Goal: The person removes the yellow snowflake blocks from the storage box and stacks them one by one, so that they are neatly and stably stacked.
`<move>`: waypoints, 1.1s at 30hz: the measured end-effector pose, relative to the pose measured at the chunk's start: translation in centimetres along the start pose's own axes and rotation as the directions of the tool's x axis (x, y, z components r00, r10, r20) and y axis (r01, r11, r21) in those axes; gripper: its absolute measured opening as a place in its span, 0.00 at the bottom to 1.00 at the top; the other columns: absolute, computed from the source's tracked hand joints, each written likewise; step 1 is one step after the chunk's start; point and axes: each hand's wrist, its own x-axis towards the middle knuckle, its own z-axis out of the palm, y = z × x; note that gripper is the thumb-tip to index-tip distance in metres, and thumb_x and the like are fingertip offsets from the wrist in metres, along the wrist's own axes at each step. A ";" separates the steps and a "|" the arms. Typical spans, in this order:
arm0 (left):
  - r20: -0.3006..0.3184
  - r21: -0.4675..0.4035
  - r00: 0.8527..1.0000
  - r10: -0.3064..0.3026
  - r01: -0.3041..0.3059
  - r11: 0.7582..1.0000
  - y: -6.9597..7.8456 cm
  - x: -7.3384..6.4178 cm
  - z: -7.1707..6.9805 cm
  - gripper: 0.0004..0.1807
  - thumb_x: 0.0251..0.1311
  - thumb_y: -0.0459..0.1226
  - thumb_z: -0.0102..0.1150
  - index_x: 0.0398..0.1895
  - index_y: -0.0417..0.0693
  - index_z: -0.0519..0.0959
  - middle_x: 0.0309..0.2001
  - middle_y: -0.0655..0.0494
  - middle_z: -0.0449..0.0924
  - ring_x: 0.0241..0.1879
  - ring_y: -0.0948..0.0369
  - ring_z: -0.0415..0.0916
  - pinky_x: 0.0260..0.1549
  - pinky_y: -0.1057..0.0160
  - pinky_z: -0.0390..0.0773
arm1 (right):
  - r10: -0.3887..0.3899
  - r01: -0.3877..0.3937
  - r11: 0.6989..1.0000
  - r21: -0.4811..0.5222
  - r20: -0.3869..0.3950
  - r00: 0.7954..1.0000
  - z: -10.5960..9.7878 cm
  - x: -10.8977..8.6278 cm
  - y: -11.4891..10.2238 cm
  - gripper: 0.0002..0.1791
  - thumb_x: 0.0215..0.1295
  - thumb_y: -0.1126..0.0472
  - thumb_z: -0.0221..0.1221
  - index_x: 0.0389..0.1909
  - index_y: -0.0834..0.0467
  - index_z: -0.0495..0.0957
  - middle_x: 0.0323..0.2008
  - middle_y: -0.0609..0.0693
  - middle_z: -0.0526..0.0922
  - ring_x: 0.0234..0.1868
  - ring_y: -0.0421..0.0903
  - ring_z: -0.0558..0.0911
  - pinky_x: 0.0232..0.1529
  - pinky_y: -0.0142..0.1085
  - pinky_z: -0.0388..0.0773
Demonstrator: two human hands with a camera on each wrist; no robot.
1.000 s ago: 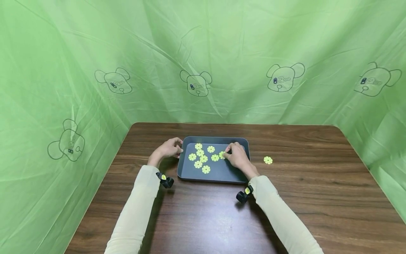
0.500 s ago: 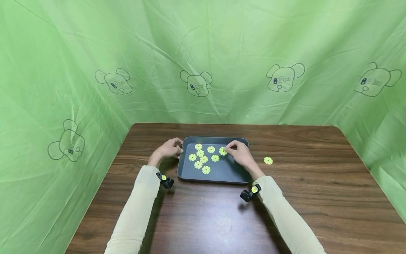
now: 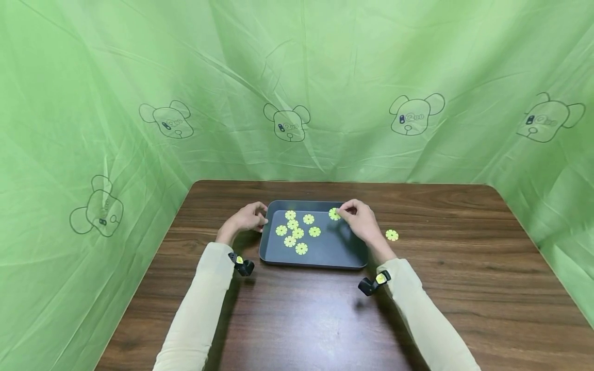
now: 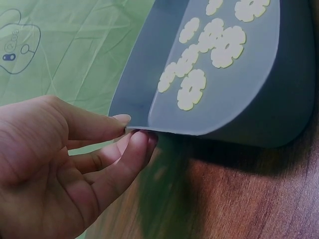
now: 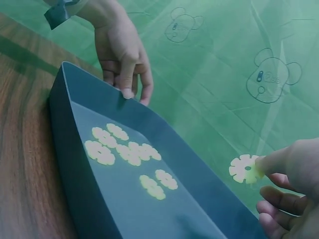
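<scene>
My left hand (image 3: pixel 247 218) pinches the left rim of a dark grey rectangular tray (image 3: pixel 320 256). In the left wrist view the thumb (image 4: pixel 102 124) lies over the rim and the fingers are beneath it. Several flat, yellow-green interlocking discs (image 3: pixel 301 249) with notched edges lie on the left half of the tray floor, some overlapping. My right hand (image 3: pixel 364 224) pinches one more interlocking disc (image 5: pixel 241 169) by its edge between thumb and forefinger. This disc is held up above the tray's right part, and its shadow falls on the tray floor.
A single yellow-green disc (image 3: pixel 392 235) lies on the brown wooden table (image 3: pixel 464 257), right of the tray. Green cloth (image 3: pixel 343 154) with printed bear heads hangs behind the table and along both sides.
The right hand has lifted its disc off the others in the tray and moved it right and toward the far rim. The left hand and the tray have stayed in place.
</scene>
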 end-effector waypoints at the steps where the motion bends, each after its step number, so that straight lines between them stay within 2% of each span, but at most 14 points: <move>1: 0.000 0.001 1.000 0.000 0.000 1.000 0.0 0.0 0.0 0.23 0.64 0.27 0.49 0.62 0.31 0.62 0.36 0.42 0.74 0.30 0.56 0.77 0.43 0.54 0.85 | 0.001 -0.001 1.000 0.001 -0.005 1.000 -0.2 0.0 0.0 0.10 0.63 0.55 0.62 0.36 0.58 0.79 0.35 0.52 0.79 0.36 0.45 0.72 0.37 0.32 0.69; 9: 0.002 0.008 1.000 0.000 0.000 1.000 0.1 0.1 0.0 0.23 0.64 0.27 0.49 0.62 0.31 0.61 0.40 0.37 0.75 0.31 0.55 0.78 0.44 0.53 0.84 | 0.007 -0.007 1.000 -0.010 -0.032 0.999 -1.4 -0.3 0.6 0.11 0.63 0.54 0.62 0.37 0.59 0.79 0.34 0.51 0.78 0.35 0.45 0.72 0.36 0.33 0.69; 20: -0.013 0.010 1.000 -0.009 0.009 1.000 -0.2 0.2 0.1 0.23 0.64 0.27 0.49 0.62 0.33 0.63 0.38 0.42 0.74 0.32 0.54 0.78 0.44 0.52 0.84 | 0.037 -0.038 0.999 -0.008 -0.061 0.997 -2.8 -0.6 0.9 0.13 0.63 0.54 0.61 0.39 0.60 0.78 0.36 0.52 0.79 0.36 0.45 0.73 0.36 0.31 0.71; 27: -0.011 -0.001 1.000 -0.005 0.005 1.000 -0.1 0.2 0.1 0.23 0.64 0.27 0.49 0.62 0.32 0.62 0.37 0.41 0.74 0.33 0.52 0.78 0.44 0.52 0.84 | 0.049 -0.047 0.999 0.022 -0.081 0.996 -3.7 -0.9 1.5 0.14 0.64 0.54 0.61 0.40 0.62 0.78 0.38 0.56 0.80 0.39 0.49 0.75 0.37 0.31 0.72; 33: -0.007 -0.010 1.000 -0.011 0.011 1.000 -0.1 0.0 0.1 0.23 0.64 0.27 0.49 0.62 0.32 0.62 0.37 0.41 0.74 0.33 0.53 0.78 0.43 0.53 0.85 | 0.073 -0.071 0.997 0.018 -0.097 0.993 -4.4 -1.2 2.4 0.15 0.64 0.52 0.60 0.40 0.60 0.77 0.38 0.54 0.79 0.37 0.44 0.74 0.36 0.29 0.71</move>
